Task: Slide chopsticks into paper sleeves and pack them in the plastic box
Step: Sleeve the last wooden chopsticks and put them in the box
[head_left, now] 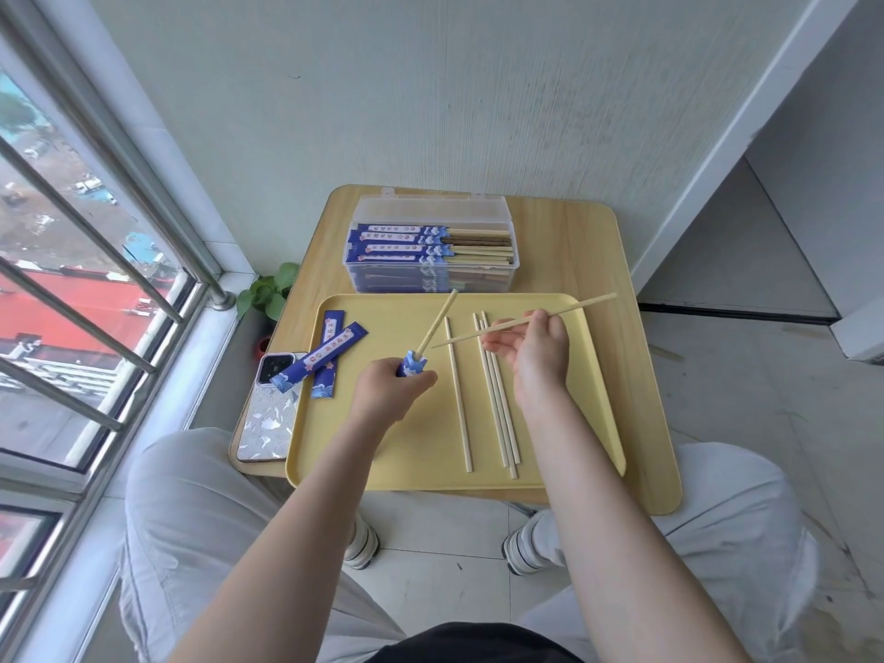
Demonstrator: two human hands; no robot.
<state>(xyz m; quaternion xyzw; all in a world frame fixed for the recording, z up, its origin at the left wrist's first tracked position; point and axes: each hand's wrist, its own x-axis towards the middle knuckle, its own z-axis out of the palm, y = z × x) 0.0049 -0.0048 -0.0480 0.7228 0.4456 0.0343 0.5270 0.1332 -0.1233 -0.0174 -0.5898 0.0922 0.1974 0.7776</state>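
Observation:
My left hand (390, 387) grips a blue paper sleeve (412, 366) above the yellow tray (588, 375); one bamboo chopstick (437, 323) sticks out of the sleeve's mouth, slanting up and away. My right hand (535, 349) pinches a second chopstick (581, 306) that lies almost level, its thin tip pointing left toward the sleeve. Three loose chopsticks (497, 399) lie lengthwise on the tray under my right hand. Two empty blue sleeves (325, 356) lie crossed at the tray's left edge. The clear plastic box (514, 272) behind the tray holds several sleeved pairs.
A phone (268, 418) lies on the small wooden table (641, 399) left of the tray, partly under one sleeve. A small green plant (268, 291) stands on the floor by the window at left. My knees flank the table's near edge.

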